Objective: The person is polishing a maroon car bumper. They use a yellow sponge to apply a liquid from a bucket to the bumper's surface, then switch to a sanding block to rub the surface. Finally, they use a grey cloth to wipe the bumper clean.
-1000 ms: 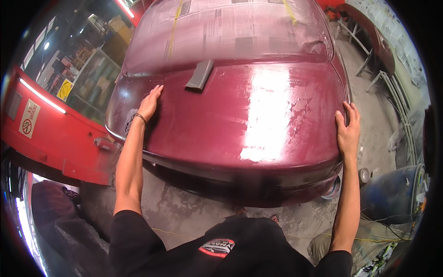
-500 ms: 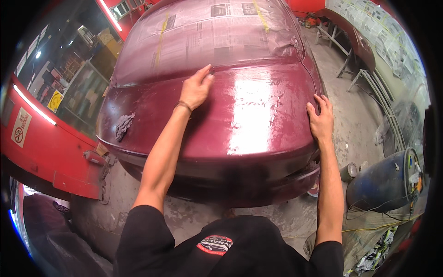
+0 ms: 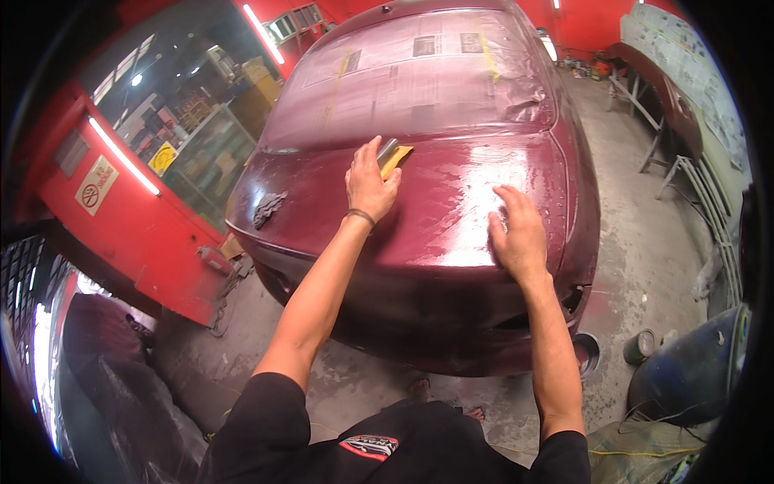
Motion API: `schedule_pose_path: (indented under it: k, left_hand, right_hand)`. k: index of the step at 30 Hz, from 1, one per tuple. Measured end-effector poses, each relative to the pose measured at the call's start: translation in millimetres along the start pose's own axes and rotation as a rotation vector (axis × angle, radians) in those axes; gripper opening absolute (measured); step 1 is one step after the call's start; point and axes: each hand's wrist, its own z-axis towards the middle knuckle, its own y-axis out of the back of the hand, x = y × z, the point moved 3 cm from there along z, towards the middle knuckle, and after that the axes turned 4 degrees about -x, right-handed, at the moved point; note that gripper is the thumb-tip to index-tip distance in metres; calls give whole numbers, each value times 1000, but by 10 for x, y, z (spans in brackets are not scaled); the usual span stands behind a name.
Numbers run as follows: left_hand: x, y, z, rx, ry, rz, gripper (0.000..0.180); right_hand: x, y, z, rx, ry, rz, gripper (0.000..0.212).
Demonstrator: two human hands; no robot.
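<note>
Right hand [image 3: 520, 234] shifted inward, spread, empty; left hand [image 3: 371, 185] holds folded sheet [image 3: 394, 163]. Window [image 3: 403, 81] masked; wet trunk lid [image 3: 431, 206] apparently unfinished.

The left hand [image 3: 373, 185] now grips the grey pad [image 3: 396, 160], tilted so its yellow face shows. The right hand [image 3: 521, 235] has moved inward from the trunk lid's [image 3: 435, 202] right edge.

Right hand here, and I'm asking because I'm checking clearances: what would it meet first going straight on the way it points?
For the right hand, most likely the glossy maroon car panel ahead of it; depth is unclear. Skimming above that, it would likely reach the paper-covered window.
</note>
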Motion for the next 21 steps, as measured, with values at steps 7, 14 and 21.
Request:
schedule_pose_path:
  k: [7,14,21]
  left_hand:
    - [813,-403,266,305,357,152,65]
    - [532,-213,41,15,425,-931,25]
    - [375,915,-596,307,443,-1348,21]
  right_hand:
    - [42,-38,-90,131,4,-141,39]
    - [80,-91,12,214,-246,84,49]
    - [1326,-728,333,297,-345,822,69]
